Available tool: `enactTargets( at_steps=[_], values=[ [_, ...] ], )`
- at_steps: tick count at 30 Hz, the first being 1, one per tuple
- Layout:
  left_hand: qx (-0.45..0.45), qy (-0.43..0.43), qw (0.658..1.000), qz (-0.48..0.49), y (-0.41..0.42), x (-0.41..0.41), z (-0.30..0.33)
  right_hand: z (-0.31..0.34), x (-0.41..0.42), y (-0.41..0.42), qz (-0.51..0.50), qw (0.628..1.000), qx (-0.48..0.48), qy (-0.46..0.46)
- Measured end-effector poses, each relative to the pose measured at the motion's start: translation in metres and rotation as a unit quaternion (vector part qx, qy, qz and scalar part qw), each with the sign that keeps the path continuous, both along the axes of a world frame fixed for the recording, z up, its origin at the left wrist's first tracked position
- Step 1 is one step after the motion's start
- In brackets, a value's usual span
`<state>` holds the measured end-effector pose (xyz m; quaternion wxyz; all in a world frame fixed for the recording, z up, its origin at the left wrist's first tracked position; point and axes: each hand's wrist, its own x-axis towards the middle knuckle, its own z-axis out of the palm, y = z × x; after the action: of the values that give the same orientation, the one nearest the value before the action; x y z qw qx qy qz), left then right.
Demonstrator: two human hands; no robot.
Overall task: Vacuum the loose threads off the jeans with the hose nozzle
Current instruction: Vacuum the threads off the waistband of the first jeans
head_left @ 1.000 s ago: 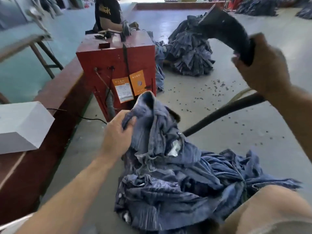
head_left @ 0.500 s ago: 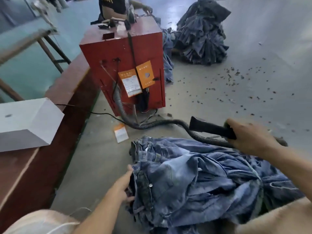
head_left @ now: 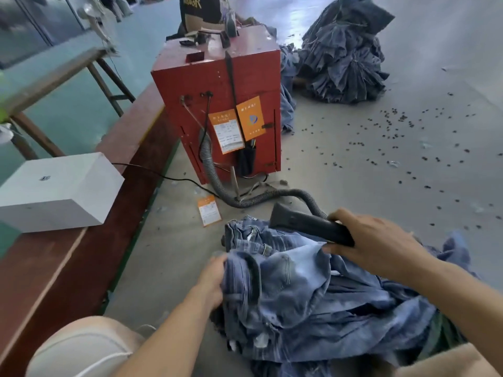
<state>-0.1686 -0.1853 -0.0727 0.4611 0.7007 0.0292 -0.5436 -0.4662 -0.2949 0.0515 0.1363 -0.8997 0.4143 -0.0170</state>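
Blue jeans [head_left: 313, 292] lie crumpled on the grey floor in front of me. My left hand [head_left: 212, 278] grips their waistband at the left edge. My right hand [head_left: 373, 238] grips the black hose nozzle [head_left: 304, 224], which lies low over the far end of the jeans with its mouth pointing left. The ribbed grey hose [head_left: 239, 202] runs from the nozzle across the floor to the red vacuum box [head_left: 217, 85].
A white box [head_left: 60, 189] sits on the red-brown ledge [head_left: 68, 262] at left. A paper tag [head_left: 209, 210] lies on the floor. A tied bundle of jeans [head_left: 345, 53] stands at the back right, dark scraps [head_left: 402, 148] dot the floor, and a person [head_left: 201, 9] sits behind the vacuum box.
The jeans went from held up to lying on the floor. My right hand brought the nozzle down from high up to the jeans' far end. My left hand shifted along the waistband.
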Motion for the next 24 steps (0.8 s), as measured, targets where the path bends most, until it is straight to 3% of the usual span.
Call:
enactTargets(
  at_steps=[3, 7, 8, 10, 12, 14, 18, 21, 24],
  values=[
    [-0.179, 0.076, 0.981, 0.002, -0.012, 0.014, 0.052, 0.006, -0.001, 0.004, -0.038, 0.997, 0.048, -0.056],
    [-0.237, 0.134, 0.952, -0.141, -0.008, 0.041, 0.112, 0.022, 0.002, 0.012, -0.093, 0.966, 0.11, -0.212],
    [-0.224, 0.117, 0.948, -0.193, -0.005, 0.041, 0.119, 0.025, 0.002, 0.015, -0.102, 0.959, 0.122, -0.233],
    [-0.141, -0.008, 0.949, -0.282, 0.005, 0.028, 0.118, 0.028, 0.002, 0.022, -0.11, 0.957, 0.131, -0.233],
    [-0.037, -0.177, 0.934, -0.308, 0.015, 0.017, 0.097, 0.028, 0.003, 0.029, -0.108, 0.964, 0.125, -0.21],
    [-0.006, -0.212, 0.936, -0.281, 0.017, 0.012, 0.08, 0.023, 0.002, 0.034, -0.099, 0.97, 0.119, -0.189],
    [-0.081, -0.068, 0.983, -0.151, 0.018, 0.024, 0.078, 0.02, 0.004, 0.043, -0.06, 0.985, 0.116, -0.11],
    [-0.171, 0.062, 0.979, -0.087, 0.025, 0.026, 0.086, 0.026, 0.01, 0.056, -0.023, 0.997, 0.065, -0.036],
    [-0.203, 0.115, 0.969, -0.08, 0.028, 0.022, 0.092, 0.029, 0.017, 0.072, 0.01, 0.999, -0.015, -0.037]
  ],
)
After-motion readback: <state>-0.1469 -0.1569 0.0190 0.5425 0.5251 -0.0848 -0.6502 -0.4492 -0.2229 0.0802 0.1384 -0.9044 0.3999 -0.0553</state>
